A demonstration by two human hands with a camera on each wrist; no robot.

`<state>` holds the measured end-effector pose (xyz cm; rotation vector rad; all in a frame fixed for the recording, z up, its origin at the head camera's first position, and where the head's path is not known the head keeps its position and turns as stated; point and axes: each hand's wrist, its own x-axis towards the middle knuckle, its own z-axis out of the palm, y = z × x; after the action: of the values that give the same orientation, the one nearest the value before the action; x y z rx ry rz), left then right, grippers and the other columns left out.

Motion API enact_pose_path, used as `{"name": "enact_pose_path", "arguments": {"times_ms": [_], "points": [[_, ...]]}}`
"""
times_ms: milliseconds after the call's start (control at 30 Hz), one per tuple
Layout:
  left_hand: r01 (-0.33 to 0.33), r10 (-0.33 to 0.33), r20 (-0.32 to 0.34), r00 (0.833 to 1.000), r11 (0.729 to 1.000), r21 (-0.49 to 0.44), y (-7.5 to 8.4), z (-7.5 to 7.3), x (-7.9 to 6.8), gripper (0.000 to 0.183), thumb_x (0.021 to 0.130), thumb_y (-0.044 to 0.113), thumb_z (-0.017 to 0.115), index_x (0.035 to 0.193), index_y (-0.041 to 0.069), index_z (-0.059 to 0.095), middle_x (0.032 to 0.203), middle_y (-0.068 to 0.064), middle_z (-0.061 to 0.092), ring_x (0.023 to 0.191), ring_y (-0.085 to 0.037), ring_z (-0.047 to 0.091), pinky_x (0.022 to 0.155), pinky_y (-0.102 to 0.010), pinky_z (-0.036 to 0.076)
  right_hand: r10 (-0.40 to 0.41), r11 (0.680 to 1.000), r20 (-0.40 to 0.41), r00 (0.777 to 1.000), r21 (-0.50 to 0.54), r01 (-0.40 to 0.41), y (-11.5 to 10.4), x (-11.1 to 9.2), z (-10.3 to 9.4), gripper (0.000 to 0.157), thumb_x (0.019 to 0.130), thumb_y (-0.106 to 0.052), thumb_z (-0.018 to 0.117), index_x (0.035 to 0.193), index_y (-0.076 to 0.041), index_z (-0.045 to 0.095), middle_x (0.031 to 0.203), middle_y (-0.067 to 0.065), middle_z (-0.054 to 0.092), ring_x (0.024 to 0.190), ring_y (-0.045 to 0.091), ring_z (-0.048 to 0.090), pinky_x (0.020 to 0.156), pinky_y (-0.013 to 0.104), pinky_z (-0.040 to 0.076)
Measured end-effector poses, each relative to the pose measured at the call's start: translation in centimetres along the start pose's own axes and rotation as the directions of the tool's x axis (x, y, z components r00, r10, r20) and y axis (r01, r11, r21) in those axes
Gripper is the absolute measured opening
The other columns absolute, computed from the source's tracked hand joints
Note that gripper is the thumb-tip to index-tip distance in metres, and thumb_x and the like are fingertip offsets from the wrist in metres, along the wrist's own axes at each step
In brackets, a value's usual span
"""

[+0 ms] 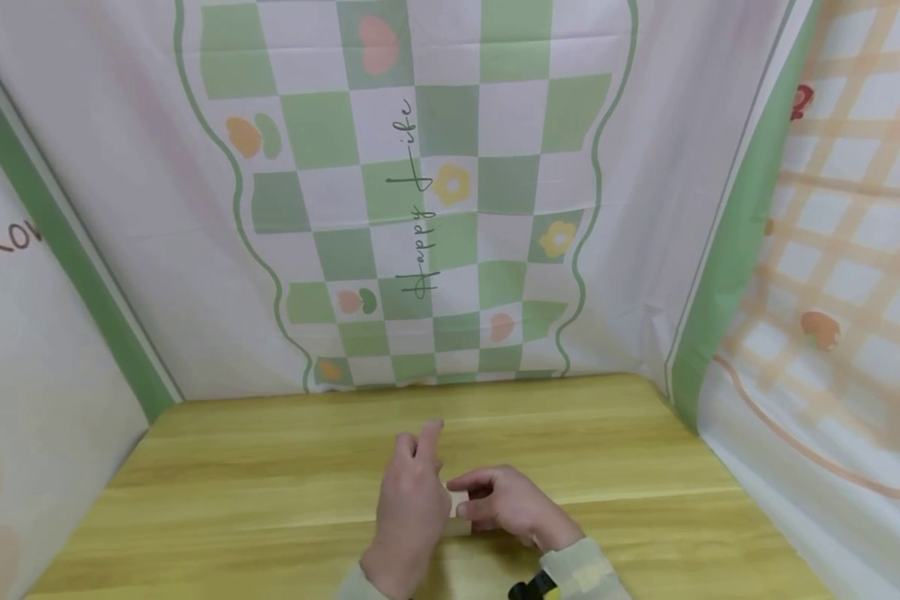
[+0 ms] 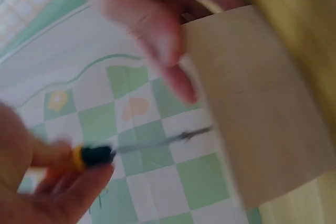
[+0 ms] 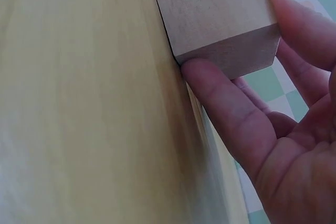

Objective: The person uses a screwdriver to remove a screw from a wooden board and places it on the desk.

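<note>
A pale wooden block rests on the table, a thin edge of it showing between the hands in the head view. My right hand grips the block by its end, thumb and fingers on opposite sides. My left hand pinches a screwdriver by its dark handle with a yellow-orange band. The blurred shaft runs level to a screw standing out of the block's side face. In the head view the left hand hides the screwdriver.
The wood-grain table extends around the hands. A checked cloth hangs behind its far edge, with further cloths at both sides. Beside the right sleeve lies a black object with a yellow patch, its kind unclear.
</note>
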<state>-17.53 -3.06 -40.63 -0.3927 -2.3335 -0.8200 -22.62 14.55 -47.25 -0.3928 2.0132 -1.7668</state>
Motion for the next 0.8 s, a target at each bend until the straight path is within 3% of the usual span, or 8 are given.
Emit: {"name": "enact_pose_path", "arguments": {"times_ms": [100, 233, 300, 400, 500, 633, 800], "points": [[-0.07, 0.086, 0.175, 0.981, 0.993, -0.095, -1.2, -1.0, 0.9, 0.059, 0.083, -0.011, 0.074, 0.133, 0.013, 0.055, 0.094, -0.001, 0.051, 0.071, -0.009, 0.053, 0.058, -0.02, 0.05, 0.005, 1.0, 0.016, 1.0, 0.006, -0.005, -0.1, 0.0, -0.1, 0.039, 0.087, -0.006, 0.077, 0.125, -0.002, 0.068, 0.105, 0.015, 0.06, 0.09, 0.024, 0.06, 0.077, 0.043, 0.059], [-0.066, 0.19, 0.376, 0.907, 0.946, -0.318, -3.3, -1.9, 2.0, 0.062, 0.09, -0.01, 0.067, 0.142, 0.02, 0.05, 0.117, 0.001, 0.059, 0.1, -0.013, 0.061, 0.081, -0.028, 0.055, 0.01, 1.0, 0.03, 0.999, 0.018, -0.01, -0.2, -0.1, -0.2, 0.039, 0.087, -0.006, 0.077, 0.124, -0.002, 0.068, 0.107, 0.015, 0.059, 0.093, 0.025, 0.06, 0.077, 0.043, 0.059], [-0.042, 0.233, 0.423, 0.876, 0.909, -0.414, -4.2, -2.1, 2.3, 0.064, 0.092, -0.012, 0.064, 0.145, 0.02, 0.048, 0.119, 0.0, 0.062, 0.106, -0.015, 0.061, 0.086, -0.029, 0.055, 0.012, 1.0, 0.032, 0.999, 0.023, -0.013, -0.2, -0.2, -0.1, 0.038, 0.087, -0.006, 0.077, 0.124, -0.002, 0.069, 0.109, 0.014, 0.06, 0.096, 0.025, 0.06, 0.078, 0.043, 0.059], [-0.018, 0.281, 0.439, 0.854, 0.858, -0.514, -5.0, -2.1, 2.6, 0.062, 0.091, -0.012, 0.063, 0.145, 0.019, 0.052, 0.108, 0.001, 0.066, 0.096, -0.013, 0.064, 0.081, -0.026, 0.056, 0.013, 1.0, 0.03, 0.999, 0.026, -0.013, -0.2, -0.2, -0.1, 0.038, 0.086, -0.006, 0.078, 0.123, -0.002, 0.069, 0.112, 0.013, 0.06, 0.099, 0.025, 0.059, 0.078, 0.043, 0.059], [-0.011, 0.284, 0.414, 0.865, 0.835, -0.55, -5.3, -2.1, 2.8, 0.06, 0.089, -0.012, 0.066, 0.141, 0.016, 0.057, 0.098, 0.001, 0.068, 0.085, -0.011, 0.063, 0.074, -0.026, 0.056, 0.01, 1.0, 0.03, 0.999, 0.025, -0.011, -0.2, -0.2, 0.0, 0.038, 0.086, -0.007, 0.078, 0.123, -0.003, 0.07, 0.113, 0.013, 0.06, 0.099, 0.025, 0.058, 0.078, 0.043, 0.059], [-0.013, 0.249, 0.364, 0.897, 0.84, -0.542, -5.1, -1.9, 2.6, 0.059, 0.087, -0.014, 0.067, 0.137, 0.015, 0.062, 0.091, 0.0, 0.068, 0.078, -0.009, 0.062, 0.068, -0.026, 0.057, 0.012, 1.0, 0.032, 0.999, 0.026, -0.013, -0.1, -0.2, -0.1, 0.039, 0.086, -0.007, 0.079, 0.124, -0.002, 0.069, 0.114, 0.013, 0.061, 0.099, 0.025, 0.058, 0.077, 0.042, 0.059], [-0.111, 0.227, 0.177, 0.958, 0.859, -0.5, -4.2, -1.1, 1.9, 0.061, 0.078, -0.019, 0.072, 0.13, 0.012, 0.067, 0.087, -0.001, 0.069, 0.077, -0.012, 0.066, 0.068, -0.025, 0.058, 0.009, 1.0, 0.019, 1.0, 0.016, -0.009, 0.0, -0.1, -0.2, 0.039, 0.085, -0.006, 0.079, 0.123, -0.003, 0.069, 0.113, 0.013, 0.06, 0.098, 0.025, 0.058, 0.077, 0.043, 0.059]]}}
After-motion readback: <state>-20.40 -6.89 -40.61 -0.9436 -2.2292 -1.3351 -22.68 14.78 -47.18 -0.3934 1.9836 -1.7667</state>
